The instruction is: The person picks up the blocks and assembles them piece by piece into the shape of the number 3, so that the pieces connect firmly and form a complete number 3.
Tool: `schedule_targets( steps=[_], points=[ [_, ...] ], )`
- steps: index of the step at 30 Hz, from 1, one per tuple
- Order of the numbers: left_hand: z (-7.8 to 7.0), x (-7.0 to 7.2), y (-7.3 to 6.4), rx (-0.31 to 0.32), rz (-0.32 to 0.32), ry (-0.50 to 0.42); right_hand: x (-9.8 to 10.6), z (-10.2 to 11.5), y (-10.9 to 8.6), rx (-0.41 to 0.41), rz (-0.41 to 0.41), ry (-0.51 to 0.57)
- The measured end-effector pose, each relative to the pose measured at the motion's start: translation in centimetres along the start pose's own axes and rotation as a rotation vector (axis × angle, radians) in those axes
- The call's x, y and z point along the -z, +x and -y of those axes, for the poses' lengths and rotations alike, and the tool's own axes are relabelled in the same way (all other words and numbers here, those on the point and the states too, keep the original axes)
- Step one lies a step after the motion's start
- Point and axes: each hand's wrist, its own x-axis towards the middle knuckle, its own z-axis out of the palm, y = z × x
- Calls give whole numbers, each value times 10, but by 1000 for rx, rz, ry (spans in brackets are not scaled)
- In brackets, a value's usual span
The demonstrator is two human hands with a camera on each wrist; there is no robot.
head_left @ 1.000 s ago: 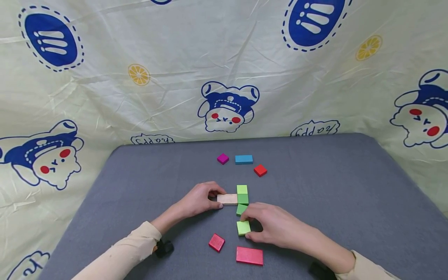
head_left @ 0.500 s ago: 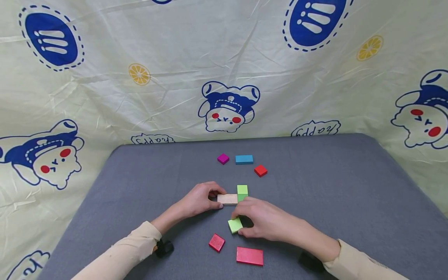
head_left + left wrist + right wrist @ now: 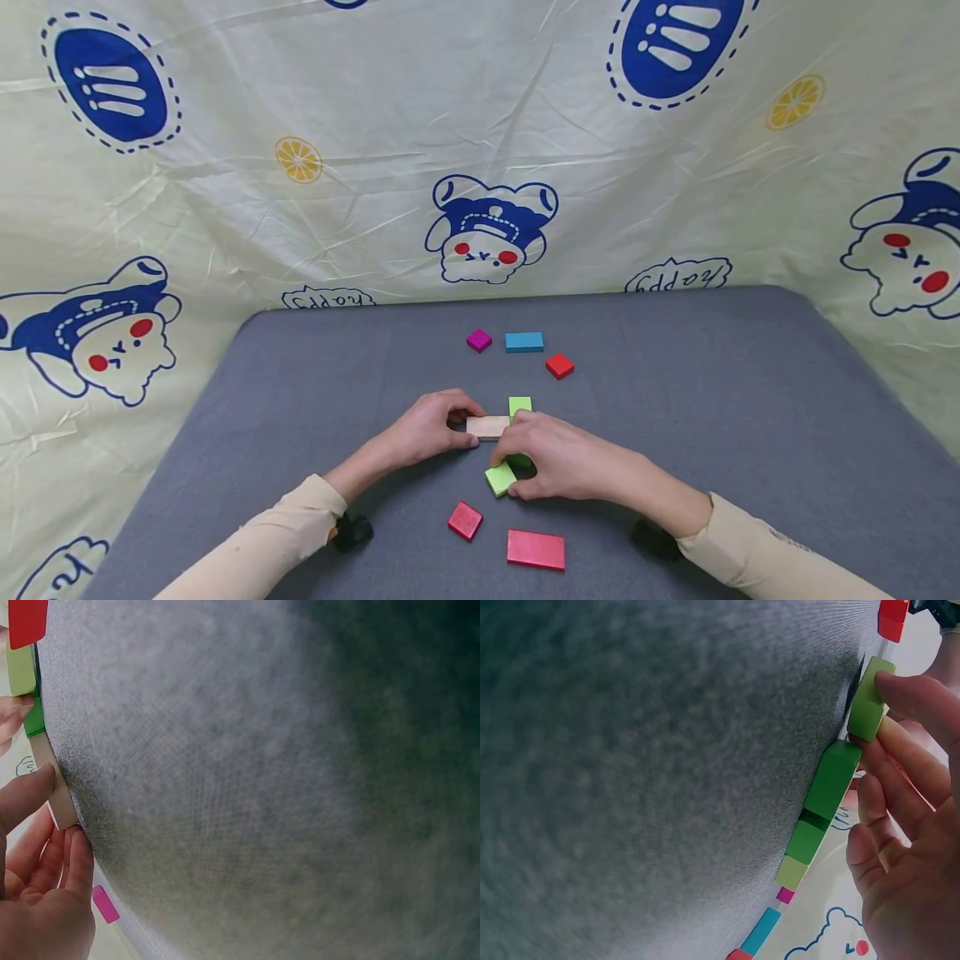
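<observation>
My left hand [image 3: 431,429] holds a plain wooden block [image 3: 487,427] at its left end, thumb on the near side and fingers on the far side. My right hand [image 3: 566,457] pinches a light green block [image 3: 500,480] between thumb and fingers, turned at an angle on the cloth. In the right wrist view, one end of that block is right at a green block [image 3: 832,778]. Beyond it, a second green block [image 3: 806,840] and another light green block [image 3: 791,873] continue the line. The right hand hides most of the green blocks in the head view.
Near the front lie a small pinkish-red block [image 3: 465,522] and a longer one [image 3: 536,550]. Toward the back are a magenta block [image 3: 479,341], a blue block [image 3: 524,342] and a red block [image 3: 559,366]. A printed curtain [image 3: 375,225] hangs behind the grey table [image 3: 675,375].
The right hand has moved left and slightly away from me, shifting the near light green block the same way and turning it. The left hand keeps its place on the wooden block.
</observation>
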Motion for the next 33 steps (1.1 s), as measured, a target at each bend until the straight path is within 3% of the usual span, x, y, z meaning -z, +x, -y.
schedule_targets(
  steps=[22, 33],
  points=[
    [0, -1, -1, -2, -8, -2, 1, -3, 2, 9, 45, -34],
    [0, -1, -1, 4, -13, -2, 2, -5, 1, 58, 41, -45]
  ],
)
